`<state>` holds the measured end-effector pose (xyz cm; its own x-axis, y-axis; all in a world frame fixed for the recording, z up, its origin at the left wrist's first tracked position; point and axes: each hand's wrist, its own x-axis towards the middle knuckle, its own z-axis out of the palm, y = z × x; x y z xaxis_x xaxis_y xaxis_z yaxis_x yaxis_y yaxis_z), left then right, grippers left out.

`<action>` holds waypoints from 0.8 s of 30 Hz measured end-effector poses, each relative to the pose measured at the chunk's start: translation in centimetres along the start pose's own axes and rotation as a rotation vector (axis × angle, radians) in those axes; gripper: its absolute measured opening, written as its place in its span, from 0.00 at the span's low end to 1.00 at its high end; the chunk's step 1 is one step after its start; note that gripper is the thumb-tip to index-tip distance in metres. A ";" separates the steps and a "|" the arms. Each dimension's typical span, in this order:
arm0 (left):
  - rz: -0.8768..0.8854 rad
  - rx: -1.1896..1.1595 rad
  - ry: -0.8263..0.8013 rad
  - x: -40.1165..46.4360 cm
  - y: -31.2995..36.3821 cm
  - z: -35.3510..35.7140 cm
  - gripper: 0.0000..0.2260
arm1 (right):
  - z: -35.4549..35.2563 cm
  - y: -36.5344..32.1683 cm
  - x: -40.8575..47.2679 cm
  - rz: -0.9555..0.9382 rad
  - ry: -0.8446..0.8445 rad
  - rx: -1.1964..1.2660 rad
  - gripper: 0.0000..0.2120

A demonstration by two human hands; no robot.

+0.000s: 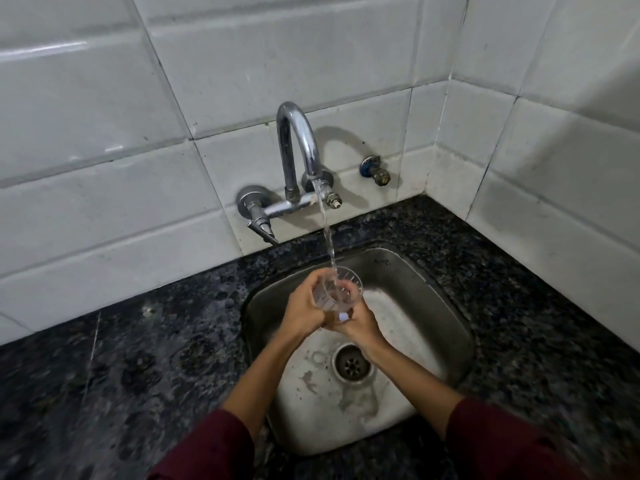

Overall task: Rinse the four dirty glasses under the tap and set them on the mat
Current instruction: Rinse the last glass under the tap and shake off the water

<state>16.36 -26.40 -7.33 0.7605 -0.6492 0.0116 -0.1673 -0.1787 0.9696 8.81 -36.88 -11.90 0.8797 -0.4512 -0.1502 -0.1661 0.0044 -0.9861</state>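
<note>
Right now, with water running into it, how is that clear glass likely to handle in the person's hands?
Probably slippery: the glass is wet, with the tap's stream falling into its open mouth. Likely rigid but fragile, being thin and clear over a steel sink. It should grow heavier as it fills; the left hand and right hand both grip it.

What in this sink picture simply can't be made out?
- The mat and the other three glasses: outside the head view's edges.
- The base of the glass: covered by the left hand and right hand.
- Whether the glass is clean: too small, blurred by the water stream.
</note>
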 end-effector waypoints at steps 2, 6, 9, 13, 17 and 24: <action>0.037 -0.048 0.010 -0.3 -0.1 -0.6 0.32 | 0.0 -0.7 0.2 -0.048 -0.004 -0.084 0.38; 0.000 -0.361 -0.097 -0.6 0.1 -2.4 0.34 | -1.2 -3.2 0.9 -0.185 -0.081 -0.265 0.39; -0.162 -0.598 -0.040 -0.1 0.6 -3.9 0.33 | -3.0 -5.4 1.1 -0.226 -0.129 -0.420 0.35; -0.300 -0.340 0.269 2.5 2.2 -4.3 0.26 | -4.8 -6.4 1.1 -0.227 -0.130 -0.521 0.32; -0.285 -0.074 0.377 4.8 3.7 -4.1 0.18 | -5.4 -7.6 0.6 -0.224 -0.157 -0.570 0.33; -0.253 0.511 0.587 6.2 4.0 -4.3 0.24 | -5.9 -9.4 -0.1 -0.223 -0.194 -0.662 0.38</action>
<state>23.11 -27.97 -2.31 0.9945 -0.0766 0.0714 -0.1045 -0.6750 0.7303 7.68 -42.20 -2.19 0.9771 -0.2115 -0.0214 -0.1546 -0.6382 -0.7542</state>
